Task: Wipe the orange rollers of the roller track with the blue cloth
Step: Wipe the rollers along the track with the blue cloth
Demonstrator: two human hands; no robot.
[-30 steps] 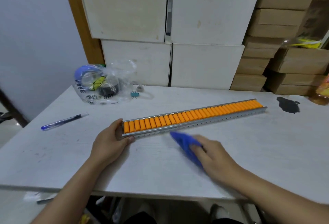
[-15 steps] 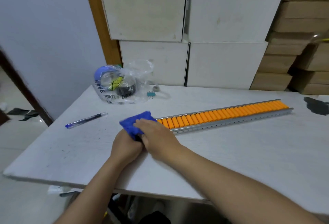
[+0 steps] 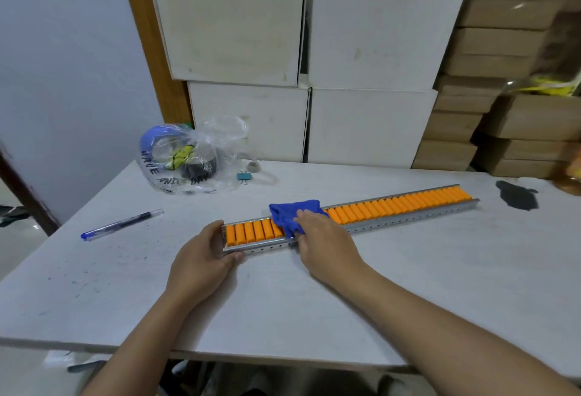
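Observation:
A long metal roller track with orange rollers lies slanted across the white table, running from near centre to the far right. My left hand grips the track's near left end. My right hand presses a crumpled blue cloth onto the rollers a short way right of that end. Several rollers show between the two hands; those under the cloth are hidden.
A blue pen lies at the left of the table. A clear plastic bag with tape rolls and a small binder clip sit behind the track. A dark stain marks the far right. White and brown boxes stack behind.
My right hand has slid the blue cloth along the rollers to the right, away from the left end, uncovering several rollers. My left hand stays on the track's end.

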